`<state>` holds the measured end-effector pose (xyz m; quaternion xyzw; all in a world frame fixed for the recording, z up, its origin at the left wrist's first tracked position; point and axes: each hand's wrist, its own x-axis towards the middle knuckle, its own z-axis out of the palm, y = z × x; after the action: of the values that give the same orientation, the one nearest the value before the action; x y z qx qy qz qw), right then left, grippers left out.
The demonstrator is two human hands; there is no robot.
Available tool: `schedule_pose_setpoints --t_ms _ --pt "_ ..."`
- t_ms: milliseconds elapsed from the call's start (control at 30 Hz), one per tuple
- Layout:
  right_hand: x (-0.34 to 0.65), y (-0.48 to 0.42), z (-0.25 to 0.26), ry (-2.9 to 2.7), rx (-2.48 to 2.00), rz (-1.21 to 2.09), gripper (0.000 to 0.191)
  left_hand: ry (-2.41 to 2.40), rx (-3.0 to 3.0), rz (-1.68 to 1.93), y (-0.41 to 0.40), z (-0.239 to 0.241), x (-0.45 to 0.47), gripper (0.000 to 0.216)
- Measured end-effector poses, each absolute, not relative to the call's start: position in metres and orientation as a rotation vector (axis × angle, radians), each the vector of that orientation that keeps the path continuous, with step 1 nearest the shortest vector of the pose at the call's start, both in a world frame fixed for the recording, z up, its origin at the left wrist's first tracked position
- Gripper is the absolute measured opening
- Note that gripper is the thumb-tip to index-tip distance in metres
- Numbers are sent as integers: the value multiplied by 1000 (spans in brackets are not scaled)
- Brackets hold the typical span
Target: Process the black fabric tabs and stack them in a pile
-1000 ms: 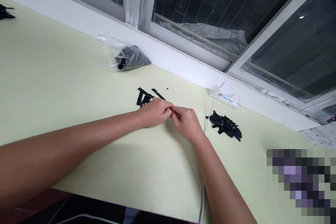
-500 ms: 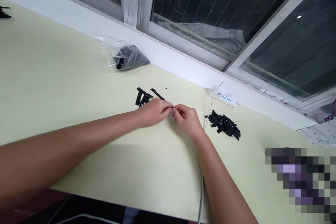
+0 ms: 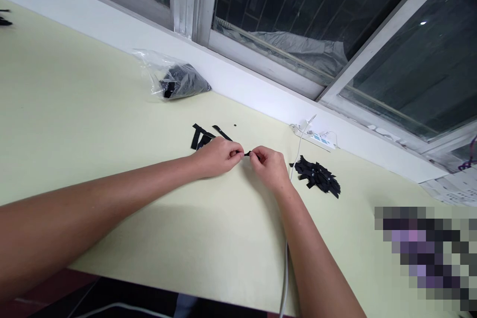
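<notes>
While left hand point(image 3: 219, 157) pinches black strip point(image 3: 247, 154), right hand point(image 3: 270, 165) grips it

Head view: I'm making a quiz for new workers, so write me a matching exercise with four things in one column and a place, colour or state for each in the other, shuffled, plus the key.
Column one
1. Bag
2. Held piece
3. Heap
4. Power strip

Column two
A. Black, right of the right hand
B. White, with blue on it
C. See-through, dark contents
D. Between the fingertips of the left hand and right hand

Pairs: 1-C, 2-D, 3-A, 4-B
</notes>
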<state>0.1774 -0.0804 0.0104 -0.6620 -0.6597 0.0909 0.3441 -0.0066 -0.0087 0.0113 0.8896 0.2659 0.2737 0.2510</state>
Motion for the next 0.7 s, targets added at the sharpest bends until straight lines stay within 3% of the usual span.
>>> schedule_pose_setpoints --t_ms 333,433,700 --pt "170 -91 27 -1939 -1545 387 21 908 2188 982 4 12 -6 27" --pt "165 -93 30 -1947 -1489 502 22 816 2146 856 5 9 -5 27" --pt "171 -86 17 -1903 -1621 294 22 715 2084 672 -5 11 -4 31"
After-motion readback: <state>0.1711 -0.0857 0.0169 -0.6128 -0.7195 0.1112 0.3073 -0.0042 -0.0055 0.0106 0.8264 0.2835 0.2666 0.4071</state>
